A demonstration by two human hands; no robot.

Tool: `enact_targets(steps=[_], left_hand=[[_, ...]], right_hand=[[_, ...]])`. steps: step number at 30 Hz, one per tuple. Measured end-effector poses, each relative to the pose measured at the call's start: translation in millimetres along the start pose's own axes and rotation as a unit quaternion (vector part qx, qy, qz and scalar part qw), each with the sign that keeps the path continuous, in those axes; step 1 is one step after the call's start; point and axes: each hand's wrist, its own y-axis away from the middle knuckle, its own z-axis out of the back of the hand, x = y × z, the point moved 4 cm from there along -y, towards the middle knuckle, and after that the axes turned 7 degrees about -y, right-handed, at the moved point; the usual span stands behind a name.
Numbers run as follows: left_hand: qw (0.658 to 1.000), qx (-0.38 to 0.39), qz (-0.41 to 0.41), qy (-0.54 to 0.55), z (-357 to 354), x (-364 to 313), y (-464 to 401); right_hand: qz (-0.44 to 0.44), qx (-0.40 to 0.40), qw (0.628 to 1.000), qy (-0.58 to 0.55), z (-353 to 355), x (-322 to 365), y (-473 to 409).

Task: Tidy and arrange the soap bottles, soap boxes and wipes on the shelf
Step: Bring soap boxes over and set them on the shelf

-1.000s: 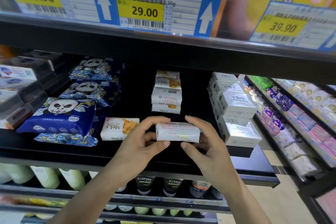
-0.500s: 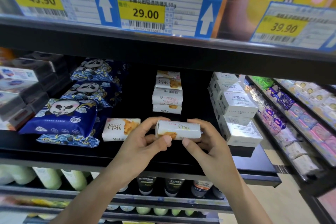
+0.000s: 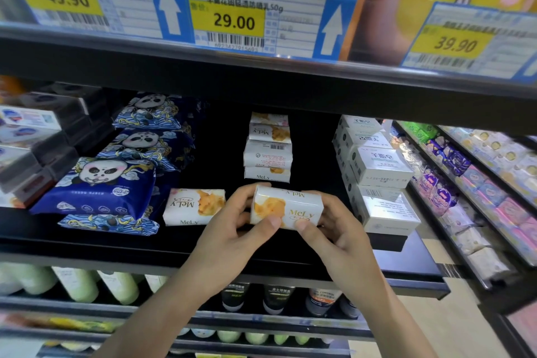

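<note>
A white MeLy soap bar (image 3: 286,207) with an orange print is held in front of the black shelf (image 3: 203,244), just above its front part, by both hands. The left hand (image 3: 232,237) grips its left end, thumb pressed on the front face and fingers curled behind the top edge. The right hand (image 3: 338,237) pinches the right end, thumb on the front lower edge and fingers wrapped round the back. The bar lies lengthwise, its printed face turned toward the camera.

Just left of the held bar, a second MeLy soap bar (image 3: 194,206) lies flat on the shelf, its top logo upside down. Behind the hands stands a stack of MeLy soap bars (image 3: 268,148), some showing the printed face, one showing a barcode side. To the right, white soap boxes (image 3: 377,171) are stacked in a row running back into the shelf, the front ones close to the right hand. To the left lie blue panda wipes packs (image 3: 98,186), piled in overlapping layers toward the back. At the far left are dark boxes (image 3: 32,154), blurred.

On the shelf edge above hang price tags; the middle price tag (image 3: 235,20) reads 29.00. The shelf below holds pale green bottles (image 3: 78,283) and dark tubes (image 3: 255,296).
</note>
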Motion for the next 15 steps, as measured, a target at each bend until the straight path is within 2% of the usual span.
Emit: enact_targets(steps=[7, 11, 15], left_hand=[[0.999, -0.024, 0.015, 0.016, 4.5, 2.7, -1.1], [0.999, -0.024, 0.021, 0.020, 4.8, 3.4, -2.5], [0.999, -0.026, 0.027, 0.035, 4.8, 3.9, -3.9]], right_hand=[[-0.006, 0.007, 1.000, 0.000, -2.5, -0.2, 0.7], [-0.006, -0.014, 1.000, -0.004, -3.0, 0.2, 1.2], [0.011, -0.012, 0.999, 0.043, -8.2, 3.2, 3.0]])
